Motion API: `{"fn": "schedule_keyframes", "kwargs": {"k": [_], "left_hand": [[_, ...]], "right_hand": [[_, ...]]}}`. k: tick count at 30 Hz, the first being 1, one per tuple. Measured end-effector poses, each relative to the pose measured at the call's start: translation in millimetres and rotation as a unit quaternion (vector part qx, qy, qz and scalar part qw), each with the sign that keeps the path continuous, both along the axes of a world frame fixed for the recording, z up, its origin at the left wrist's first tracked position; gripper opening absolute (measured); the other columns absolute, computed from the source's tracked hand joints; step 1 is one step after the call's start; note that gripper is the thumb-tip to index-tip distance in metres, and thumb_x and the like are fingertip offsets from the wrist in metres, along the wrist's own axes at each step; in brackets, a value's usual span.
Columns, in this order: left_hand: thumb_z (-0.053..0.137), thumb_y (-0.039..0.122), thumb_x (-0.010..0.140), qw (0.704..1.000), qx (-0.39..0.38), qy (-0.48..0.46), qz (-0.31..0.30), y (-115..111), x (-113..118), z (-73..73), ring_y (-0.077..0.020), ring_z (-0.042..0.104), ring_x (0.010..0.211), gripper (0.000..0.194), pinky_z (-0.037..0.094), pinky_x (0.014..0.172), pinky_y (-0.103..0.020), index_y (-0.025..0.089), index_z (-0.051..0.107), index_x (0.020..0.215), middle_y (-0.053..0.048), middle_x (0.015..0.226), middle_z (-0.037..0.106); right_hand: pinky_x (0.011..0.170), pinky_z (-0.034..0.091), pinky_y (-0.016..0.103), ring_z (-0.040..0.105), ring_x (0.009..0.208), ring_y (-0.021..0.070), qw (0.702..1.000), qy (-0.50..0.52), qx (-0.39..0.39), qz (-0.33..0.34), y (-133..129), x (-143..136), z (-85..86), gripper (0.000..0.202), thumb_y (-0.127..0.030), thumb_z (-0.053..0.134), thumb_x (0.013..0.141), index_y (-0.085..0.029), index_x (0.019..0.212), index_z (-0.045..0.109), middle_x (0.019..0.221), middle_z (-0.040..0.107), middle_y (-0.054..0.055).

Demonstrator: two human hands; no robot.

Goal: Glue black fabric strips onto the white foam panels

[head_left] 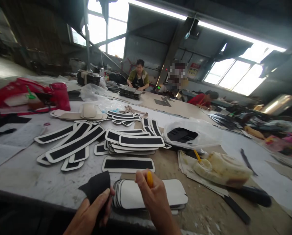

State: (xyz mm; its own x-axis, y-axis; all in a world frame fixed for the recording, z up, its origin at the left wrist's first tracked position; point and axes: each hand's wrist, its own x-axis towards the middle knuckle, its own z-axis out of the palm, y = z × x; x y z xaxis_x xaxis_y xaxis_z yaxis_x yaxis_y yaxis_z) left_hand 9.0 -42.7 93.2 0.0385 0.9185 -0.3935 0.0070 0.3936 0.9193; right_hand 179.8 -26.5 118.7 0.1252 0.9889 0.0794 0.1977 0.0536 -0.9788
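Observation:
My left hand (pixel 93 209) is closed on a piece of black material (pixel 99 186), folded or curved, at the table's front edge. Between the thumb and fingers of my right hand (pixel 154 192) is a tool with a yellow handle (pixel 149 179); its working end is hidden. That hand is over a stack of white rounded strips (pixel 128 194). Just behind lies a white strip with a black inlay (pixel 128 164). A pile of similar strips (pixel 141 141) sits beyond it, and more black-and-white strips (pixel 75 143) are spread to the left.
On the right, a stained plastic container (pixel 224 168) with a yellow stick (pixel 197 155) lies on its side near a black-handled knife (pixel 253 195). A plastic bag (pixel 199 130) holds black pieces. A red cup (pixel 60 97) stands far left. Co-workers (pixel 138 76) sit across the table.

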Motion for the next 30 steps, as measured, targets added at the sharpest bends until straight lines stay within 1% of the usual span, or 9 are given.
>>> {"fn": "schedule_keyframes", "kwargs": {"k": [3,6,10,12,16,22,24,28,30], "left_hand": [[0.059,0.055,0.070,0.998,-0.004,-0.063,-0.025,-9,2,3.0,-0.0129,0.049,0.046,0.040,0.042,0.047,-0.022,0.017,0.061,0.060,0.001,0.049,0.054],[0.061,0.055,0.070,0.997,0.031,-0.062,-0.045,-16,3,-4.1,-0.0117,0.049,0.043,0.042,0.040,0.045,-0.021,0.015,0.058,0.055,0.000,0.046,0.054],[0.064,0.051,0.069,0.997,0.029,-0.068,-0.020,-21,2,-13.2,-0.0114,0.051,0.045,0.038,0.041,0.046,-0.021,0.014,0.061,0.059,0.000,0.050,0.059],[0.063,0.051,0.070,0.997,0.044,-0.063,-0.014,-23,2,-17.0,-0.0116,0.052,0.044,0.038,0.042,0.047,-0.021,0.015,0.062,0.059,0.000,0.048,0.058],[0.065,0.051,0.068,0.996,0.065,-0.063,0.012,-28,5,-21.6,-0.0122,0.052,0.045,0.037,0.043,0.049,-0.021,0.016,0.061,0.058,0.001,0.047,0.058],[0.065,0.052,0.068,0.994,0.060,-0.085,0.024,-33,12,-18.6,-0.0119,0.053,0.047,0.036,0.043,0.049,-0.020,0.016,0.064,0.059,0.000,0.051,0.060],[0.066,0.052,0.066,0.994,0.052,-0.092,0.025,-34,14,-16.5,-0.0118,0.053,0.047,0.037,0.043,0.050,-0.021,0.016,0.063,0.058,-0.001,0.052,0.061],[0.064,0.055,0.067,0.996,0.041,-0.074,0.013,-38,21,-14.3,-0.0115,0.052,0.046,0.039,0.043,0.051,-0.021,0.016,0.063,0.058,0.000,0.048,0.057],[0.063,0.055,0.068,0.997,0.029,-0.078,-0.006,-42,24,-16.1,-0.0124,0.052,0.048,0.040,0.044,0.052,-0.021,0.016,0.063,0.060,0.000,0.048,0.058]], "right_hand": [[0.049,0.029,0.021,0.036,0.053,0.0096,0.992,0.013,-0.079,0.095,-1,-17,-4.0,0.038,-0.051,0.061,0.074,-0.016,0.065,0.051,0.057,0.041,-0.004],[0.046,0.029,0.020,0.034,0.048,0.0083,0.979,0.096,-0.138,0.113,-3,-34,-9.3,0.039,-0.049,0.069,0.065,-0.017,0.063,0.047,0.051,0.039,-0.007],[0.048,0.032,0.020,0.038,0.050,0.0083,0.984,0.110,-0.107,0.089,-8,-38,-14.5,0.037,-0.047,0.067,0.070,-0.017,0.063,0.046,0.052,0.041,-0.006],[0.048,0.034,0.019,0.041,0.050,0.0085,0.983,0.115,-0.101,0.104,-11,-36,-18.4,0.037,-0.047,0.066,0.072,-0.017,0.066,0.047,0.054,0.043,-0.005],[0.041,0.032,0.018,0.046,0.043,0.0099,0.948,0.198,-0.168,0.185,-16,-34,-27.7,0.043,-0.055,0.066,0.071,-0.017,0.072,0.045,0.049,0.047,-0.005],[0.031,0.021,0.014,0.034,0.037,0.0039,0.928,0.194,-0.238,0.209,-25,-21,-23.5,0.053,-0.063,0.065,0.067,-0.013,0.080,0.052,0.052,0.050,-0.003],[0.031,0.020,0.015,0.033,0.036,0.0036,0.928,0.201,-0.243,0.197,-28,-17,-23.6,0.052,-0.062,0.066,0.066,-0.014,0.076,0.051,0.051,0.048,-0.003],[0.032,0.018,0.015,0.025,0.033,0.0023,0.957,0.204,-0.193,0.077,-33,-17,-30.1,0.050,-0.059,0.071,0.062,-0.018,0.067,0.043,0.045,0.034,-0.010],[0.034,0.021,0.015,0.027,0.035,0.0032,0.961,0.211,-0.172,0.053,-35,-18,-28.8,0.049,-0.059,0.069,0.065,-0.019,0.069,0.041,0.047,0.035,-0.010]]}}
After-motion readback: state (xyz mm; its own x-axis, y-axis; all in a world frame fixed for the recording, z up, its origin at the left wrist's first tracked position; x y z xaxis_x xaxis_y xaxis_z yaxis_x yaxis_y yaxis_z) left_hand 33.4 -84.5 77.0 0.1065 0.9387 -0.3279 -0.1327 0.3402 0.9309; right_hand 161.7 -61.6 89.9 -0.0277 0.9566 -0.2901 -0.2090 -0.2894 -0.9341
